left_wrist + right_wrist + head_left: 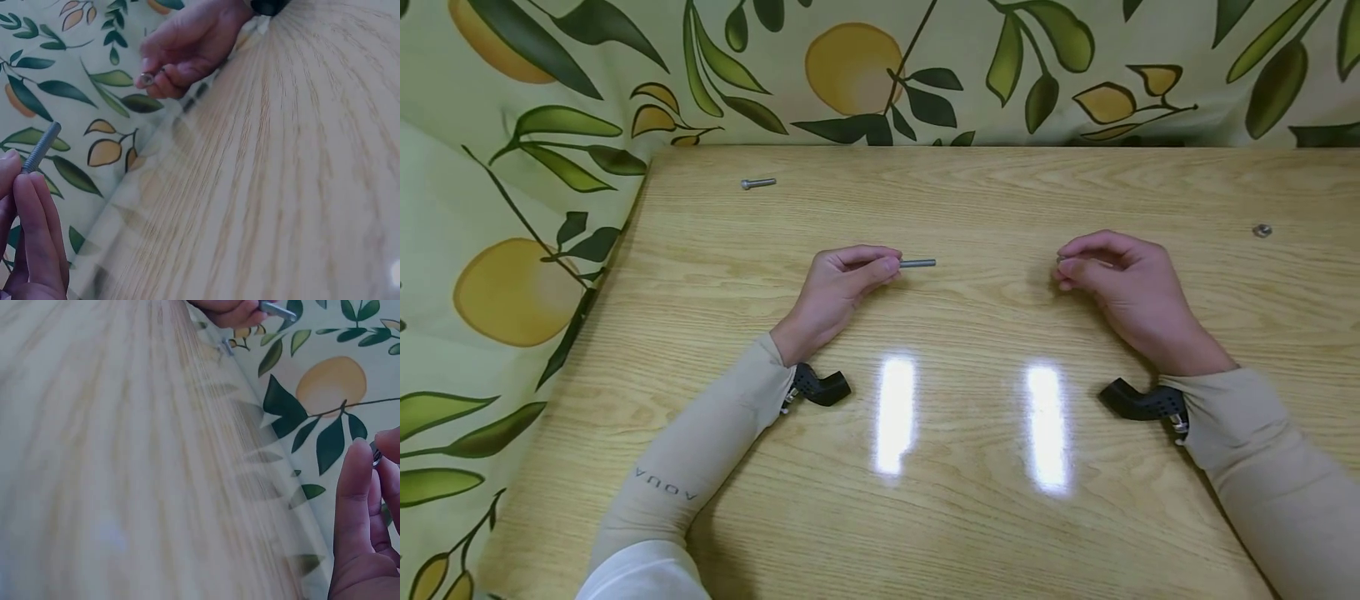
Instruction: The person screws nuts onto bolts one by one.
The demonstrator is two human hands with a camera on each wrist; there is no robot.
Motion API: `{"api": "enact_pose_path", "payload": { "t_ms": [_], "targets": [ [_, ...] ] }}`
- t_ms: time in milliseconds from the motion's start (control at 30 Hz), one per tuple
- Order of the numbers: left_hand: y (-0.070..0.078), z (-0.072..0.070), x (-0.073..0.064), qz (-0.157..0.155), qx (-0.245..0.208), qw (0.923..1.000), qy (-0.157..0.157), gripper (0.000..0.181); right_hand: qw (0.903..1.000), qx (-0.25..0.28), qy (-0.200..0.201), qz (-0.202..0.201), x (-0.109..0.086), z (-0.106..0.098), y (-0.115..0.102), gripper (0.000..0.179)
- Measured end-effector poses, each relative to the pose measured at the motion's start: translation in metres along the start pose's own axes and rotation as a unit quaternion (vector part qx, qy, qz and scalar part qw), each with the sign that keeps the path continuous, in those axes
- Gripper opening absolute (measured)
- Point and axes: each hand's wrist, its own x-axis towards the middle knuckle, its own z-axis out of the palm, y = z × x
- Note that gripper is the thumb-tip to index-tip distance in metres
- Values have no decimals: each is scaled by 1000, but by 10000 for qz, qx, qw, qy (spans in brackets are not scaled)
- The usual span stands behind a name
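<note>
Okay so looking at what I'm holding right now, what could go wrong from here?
The small silver metal nut could slip from the right hand, since just the fingertips seem to pinch it. The slim grey threaded metal bolt might tilt or drop, as the left hand pinches it with one end sticking out. A bump could perhaps roll the loose silver metal bolt off the pale wooden table, because it lies near the far edge.

wood-grain tabletop (970, 533): light, glossy, two white glare patches (895, 417) side by side | fruit-and-leaf print cloth (955, 33): along far edge + left side | loose metal bolt (758, 183): lying far left, head to left | loose metal nut (1262, 230): on tabletop, far right
</note>
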Motion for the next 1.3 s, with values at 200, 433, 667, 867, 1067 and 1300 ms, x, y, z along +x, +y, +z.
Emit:
{"api": "enact_pose_path", "payload": {
  "t_ms": [200, 433, 667, 867, 1067, 1300],
  "targets": [
    [-2, 8, 0, 55, -88, 9999, -34, 19, 9996, -283, -40, 58, 3, 10, 1, 14],
    [-5, 15, 2, -35, 145, 9999, -41, 27, 9975, -692, -92, 96, 7, 24, 5, 17],
    [-6, 21, 4, 69, 367, 9993, -47, 27, 9963, -829, -163, 143, 14, 38, 9, 15],
    [-9, 29, 8, 108, 793, 9968, -61, 25, 9981, -494, -351, 108, 17, 44, 13, 13],
    [-12, 38, 16, 165, 1286, 9914, -191, 23, 9985, -274, -463, 115, 18, 44, 16, 19],
    [-12, 46, 24, 319, 1348, 9899, -298, 22, 9974, -62, -722, 57, 20, 43, 15, 19]
  ]
}}
